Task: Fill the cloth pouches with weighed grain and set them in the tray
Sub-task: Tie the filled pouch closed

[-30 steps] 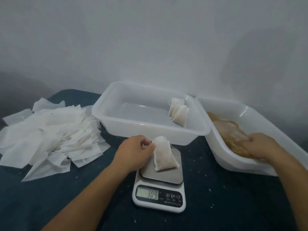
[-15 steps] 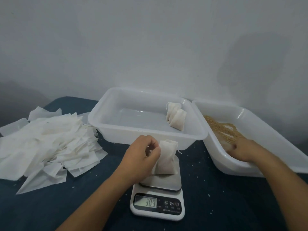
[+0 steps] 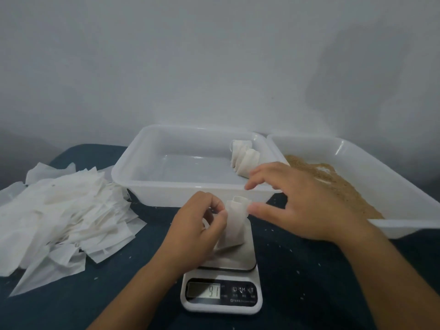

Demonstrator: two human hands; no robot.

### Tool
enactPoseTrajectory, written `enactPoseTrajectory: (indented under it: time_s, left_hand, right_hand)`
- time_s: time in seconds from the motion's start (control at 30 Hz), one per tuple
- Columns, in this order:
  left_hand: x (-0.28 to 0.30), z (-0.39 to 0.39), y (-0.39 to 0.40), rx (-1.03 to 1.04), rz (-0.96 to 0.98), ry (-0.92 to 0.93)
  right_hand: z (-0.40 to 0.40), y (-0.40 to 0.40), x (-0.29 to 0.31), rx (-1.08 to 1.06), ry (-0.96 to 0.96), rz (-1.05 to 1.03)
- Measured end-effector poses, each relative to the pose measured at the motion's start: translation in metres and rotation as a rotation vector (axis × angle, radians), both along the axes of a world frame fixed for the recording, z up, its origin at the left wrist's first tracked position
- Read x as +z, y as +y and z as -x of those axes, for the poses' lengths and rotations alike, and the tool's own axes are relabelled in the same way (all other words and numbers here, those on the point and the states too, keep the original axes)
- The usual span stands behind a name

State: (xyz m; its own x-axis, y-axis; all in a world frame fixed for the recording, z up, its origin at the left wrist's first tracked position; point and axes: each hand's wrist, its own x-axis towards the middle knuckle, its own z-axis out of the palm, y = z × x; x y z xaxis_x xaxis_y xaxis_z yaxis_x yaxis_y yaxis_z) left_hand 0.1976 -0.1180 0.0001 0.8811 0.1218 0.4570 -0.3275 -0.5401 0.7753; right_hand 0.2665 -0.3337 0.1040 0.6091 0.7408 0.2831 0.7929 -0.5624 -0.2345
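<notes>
Here, tray (image 3: 147, 186) — filled pouches (image 3: 242, 160), bin (image 3: 381, 177) — grain (image 3: 338, 182)

We cannot see the lower left part of the small white cloth pouch (image 3: 234, 225), for the left hand (image 3: 197, 231) covers it, along with the left side of the steel scale platform (image 3: 242, 256). The right hand (image 3: 307, 203) hides part of the grain tub's near wall (image 3: 404, 225). The white grain tub and the pile of flat white empty pouches (image 3: 59, 217) run off the picture's edges. The display digits (image 3: 213, 291) are blurred.
</notes>
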Motion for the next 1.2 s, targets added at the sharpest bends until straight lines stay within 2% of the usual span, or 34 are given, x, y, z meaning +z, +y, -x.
enactPoseTrajectory:
  time_s: [0.07, 0.17, 0.23, 0.4, 0.53, 0.63, 0.77, 0.93, 1.2]
  left_hand:
    - [-0.001, 0.002, 0.001, -0.004, 0.011, 0.008]
    - [0.002, 0.002, -0.001, -0.021, 0.047, 0.021]
    - [0.005, 0.002, -0.001, -0.063, 0.147, 0.057]
    - [0.012, -0.003, 0.001, -0.292, 0.594, 0.246]
    - [0.026, -0.019, -0.014, -0.415, 0.747, 0.385]
    - [0.042, -0.038, -0.036, -0.402, 0.814, 0.398]
    - [0.060, -0.068, -0.056, -0.367, 0.840, 0.363]
    - [0.077, -0.107, -0.065, -0.394, 0.791, 0.395]
    - [0.093, -0.136, -0.098, -0.264, 0.409, 0.340]
  right_hand:
    - [-0.006, 0.011, -0.010, 0.021, 0.057, 0.109]
    - [-0.014, 0.023, -0.019, 0.048, 0.101, 0.135]
    - [-0.018, 0.026, -0.020, 0.059, 0.151, 0.116]
    - [-0.027, 0.019, -0.003, 0.012, 0.207, -0.074]
    - [-0.039, 0.006, 0.016, -0.011, 0.313, -0.337]
    - [-0.048, -0.006, 0.021, -0.039, 0.394, -0.545]
    - [-0.067, -0.036, 0.022, -0.125, 0.419, -0.648]
    - [-0.089, -0.069, 0.017, -0.208, 0.501, -0.660]
    - [-0.112, -0.093, 0.000, -0.289, 0.622, -0.780]
